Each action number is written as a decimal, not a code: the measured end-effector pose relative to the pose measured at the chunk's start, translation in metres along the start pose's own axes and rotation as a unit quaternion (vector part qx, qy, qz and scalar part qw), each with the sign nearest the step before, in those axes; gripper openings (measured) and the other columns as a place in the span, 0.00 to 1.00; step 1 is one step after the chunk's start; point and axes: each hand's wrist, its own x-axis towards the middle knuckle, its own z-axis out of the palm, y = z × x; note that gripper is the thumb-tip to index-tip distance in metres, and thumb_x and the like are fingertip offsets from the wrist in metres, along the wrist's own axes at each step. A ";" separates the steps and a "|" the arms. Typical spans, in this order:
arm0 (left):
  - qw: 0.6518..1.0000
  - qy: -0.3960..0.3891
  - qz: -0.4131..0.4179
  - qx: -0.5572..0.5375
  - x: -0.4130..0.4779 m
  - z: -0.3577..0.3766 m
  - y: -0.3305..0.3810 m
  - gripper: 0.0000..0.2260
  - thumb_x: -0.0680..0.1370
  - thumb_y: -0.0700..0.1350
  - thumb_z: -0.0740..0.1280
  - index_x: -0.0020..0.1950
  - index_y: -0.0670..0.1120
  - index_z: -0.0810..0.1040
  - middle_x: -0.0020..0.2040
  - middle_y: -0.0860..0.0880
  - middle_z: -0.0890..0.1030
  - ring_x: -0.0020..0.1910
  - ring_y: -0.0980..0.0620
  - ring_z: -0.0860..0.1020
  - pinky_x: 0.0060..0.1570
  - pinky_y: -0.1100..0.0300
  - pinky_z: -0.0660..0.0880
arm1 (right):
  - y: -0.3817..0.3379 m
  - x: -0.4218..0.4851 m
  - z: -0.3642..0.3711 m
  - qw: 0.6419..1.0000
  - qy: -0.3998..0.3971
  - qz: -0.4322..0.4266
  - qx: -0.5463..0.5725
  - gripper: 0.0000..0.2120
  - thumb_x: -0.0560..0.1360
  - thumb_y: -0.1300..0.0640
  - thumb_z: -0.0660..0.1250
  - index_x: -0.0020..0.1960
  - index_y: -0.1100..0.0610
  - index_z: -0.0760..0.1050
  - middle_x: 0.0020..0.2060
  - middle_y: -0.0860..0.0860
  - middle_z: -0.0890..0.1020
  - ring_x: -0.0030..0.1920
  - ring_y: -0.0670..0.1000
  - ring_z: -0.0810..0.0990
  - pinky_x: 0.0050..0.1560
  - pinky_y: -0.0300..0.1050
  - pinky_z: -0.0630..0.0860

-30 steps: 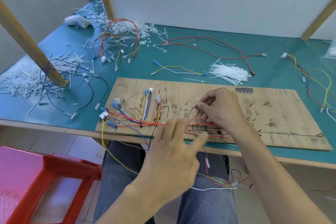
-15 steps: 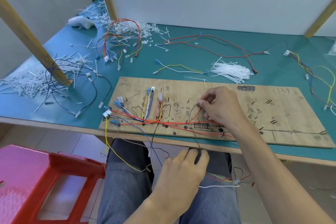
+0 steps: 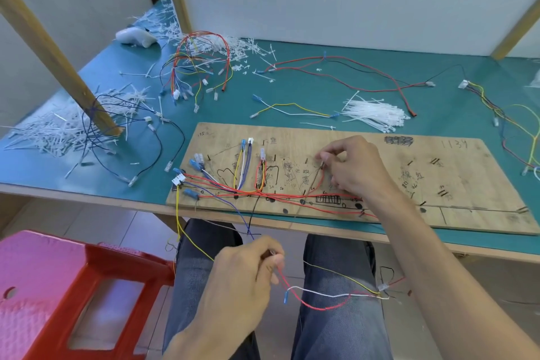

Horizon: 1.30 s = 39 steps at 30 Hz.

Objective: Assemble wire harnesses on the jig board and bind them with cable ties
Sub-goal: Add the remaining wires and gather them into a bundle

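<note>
left grip [image 3: 244, 275] lower centre, pinching red wire [image 3: 321, 308] trailing right | right grip [image 3: 352, 168] mid-frame on jig board [image 3: 438, 184], pinching thin wire [image 3: 312, 184]

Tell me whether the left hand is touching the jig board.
Apart. The head view shows the left hand over the lap, pinching a red wire, well below the jig board.

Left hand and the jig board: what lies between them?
Head view: the table's front edge, and yellow, blue and black wires hanging off the jig board toward the left hand, which pinches a red wire.
</note>
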 end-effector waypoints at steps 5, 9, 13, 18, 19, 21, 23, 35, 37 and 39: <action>0.995 0.020 -0.048 -0.084 0.002 -0.010 -0.002 0.13 0.82 0.39 0.69 0.47 0.58 0.82 0.37 0.55 0.85 0.32 0.52 0.84 0.37 0.51 0.84 | -0.014 -0.045 0.014 0.977 0.056 -0.169 -0.118 0.09 0.79 0.49 0.73 0.58 0.49 0.85 0.56 0.46 0.78 0.59 0.52 0.69 0.59 0.49 0.73; 0.986 0.050 -0.070 -0.142 0.008 -0.027 0.005 0.14 0.80 0.39 0.72 0.48 0.61 0.82 0.40 0.53 0.87 0.33 0.48 0.85 0.35 0.52 0.84 | -0.006 -0.073 0.037 0.975 0.036 -0.190 -0.108 0.05 0.80 0.54 0.73 0.52 0.53 0.86 0.46 0.47 0.80 0.53 0.53 0.73 0.56 0.54 0.74; 0.986 0.071 -0.056 -0.141 0.026 -0.047 0.014 0.11 0.80 0.40 0.72 0.52 0.58 0.83 0.41 0.54 0.88 0.33 0.52 0.85 0.34 0.57 0.83 | 0.000 -0.078 0.051 0.973 0.117 -0.187 -0.069 0.02 0.78 0.57 0.75 0.49 0.55 0.87 0.42 0.46 0.77 0.50 0.52 0.73 0.50 0.52 0.74; 0.995 0.096 0.003 -0.010 0.075 -0.069 0.027 0.06 0.79 0.44 0.74 0.44 0.54 0.84 0.37 0.59 0.85 0.34 0.60 0.83 0.40 0.64 0.80 | 0.010 -0.081 0.064 0.954 0.187 -0.234 -0.020 0.00 0.79 0.60 0.74 0.49 0.57 0.84 0.43 0.49 0.77 0.48 0.54 0.74 0.47 0.52 0.75; 0.995 0.096 0.011 0.007 0.089 -0.071 0.029 0.06 0.79 0.45 0.74 0.43 0.54 0.84 0.36 0.58 0.85 0.34 0.60 0.83 0.41 0.62 0.81 | 0.013 -0.080 0.065 0.951 0.191 -0.242 -0.016 0.00 0.79 0.61 0.74 0.49 0.57 0.84 0.43 0.49 0.77 0.47 0.54 0.75 0.47 0.53 0.75; 0.996 0.092 0.011 0.011 0.117 -0.073 0.033 0.06 0.79 0.46 0.75 0.42 0.53 0.83 0.35 0.55 0.85 0.30 0.56 0.83 0.39 0.53 0.83 | 0.015 -0.079 0.066 0.951 0.195 -0.239 -0.007 0.01 0.80 0.62 0.73 0.51 0.58 0.83 0.44 0.49 0.77 0.48 0.54 0.76 0.47 0.53 0.76; 0.996 0.084 0.017 0.031 0.143 -0.071 0.035 0.06 0.79 0.46 0.75 0.42 0.52 0.83 0.35 0.54 0.84 0.30 0.57 0.81 0.40 0.55 0.83 | 0.014 -0.080 0.067 0.953 0.195 -0.232 -0.005 0.04 0.79 0.64 0.72 0.53 0.57 0.81 0.46 0.49 0.78 0.48 0.55 0.76 0.47 0.54 0.76; 0.961 0.063 0.045 0.267 0.195 -0.045 0.031 0.05 0.77 0.54 0.74 0.45 0.56 0.85 0.42 0.58 0.81 0.44 0.51 0.80 0.39 0.58 0.67 | 0.006 -0.090 0.057 0.957 0.125 -0.245 -0.089 0.25 0.70 0.21 0.66 0.44 0.42 0.80 0.45 0.46 0.69 0.50 0.52 0.72 0.53 0.54 0.69; 0.951 0.056 0.024 0.304 0.198 -0.045 0.031 0.06 0.77 0.56 0.75 0.43 0.56 0.84 0.47 0.55 0.75 0.45 0.49 0.74 0.42 0.54 0.67 | 0.007 -0.090 0.056 0.958 0.114 -0.244 -0.097 0.23 0.69 0.23 0.68 0.45 0.42 0.80 0.46 0.46 0.69 0.51 0.52 0.72 0.53 0.54 0.67; 0.942 0.043 0.002 0.332 0.199 -0.045 0.033 0.08 0.77 0.56 0.75 0.41 0.55 0.83 0.49 0.53 0.72 0.44 0.47 0.73 0.42 0.52 0.67 | 0.007 -0.090 0.055 0.958 0.102 -0.247 -0.103 0.17 0.71 0.29 0.71 0.46 0.42 0.80 0.47 0.46 0.68 0.51 0.51 0.71 0.53 0.53 0.66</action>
